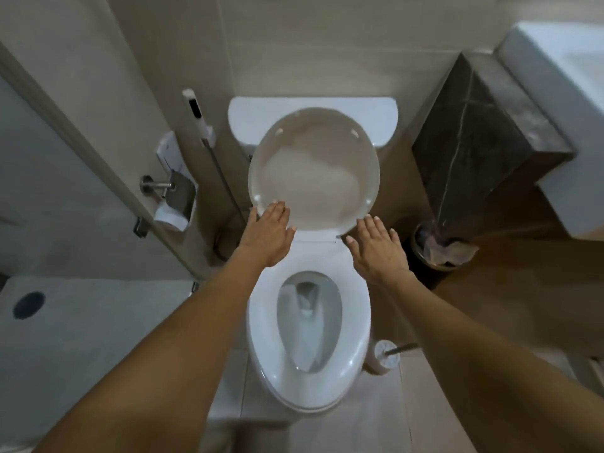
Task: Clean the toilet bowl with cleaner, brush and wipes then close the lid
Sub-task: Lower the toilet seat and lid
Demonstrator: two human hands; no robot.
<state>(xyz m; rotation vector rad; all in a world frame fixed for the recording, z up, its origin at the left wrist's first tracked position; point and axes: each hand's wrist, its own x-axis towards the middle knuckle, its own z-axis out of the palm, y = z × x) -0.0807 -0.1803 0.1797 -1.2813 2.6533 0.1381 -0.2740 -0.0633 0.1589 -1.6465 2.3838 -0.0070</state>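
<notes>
- I see the white oval plastic toilet lid (313, 168) raised, tilted partway over the white ceramic toilet bowl (309, 325), its inner face towards me; the white seat (261, 322) is down and there is water in the bowl.
- My left hand (269, 235) is flat, fingers straight, its fingertips touching the lower left rim of the lid (grip released, nothing held).
- My right hand (379, 245) is also spread and flat at the lid's lower right rim; its grip is released too, and I cannot tell whether the fingertips actually touch the lid.
- Behind the lid stands the white cistern (313, 116).
- Right of the bowl, on the floor, stands a white toilet brush holder with a metal handle (389, 354).
- Further right of the bowl, near the lid's hinge end, is a dark round bin with a crumpled liner (438, 250).
- Left of the lid, a white bidet sprayer (196, 109) hangs on the wall, and a toilet roll holder (173, 197) sits below it.
</notes>
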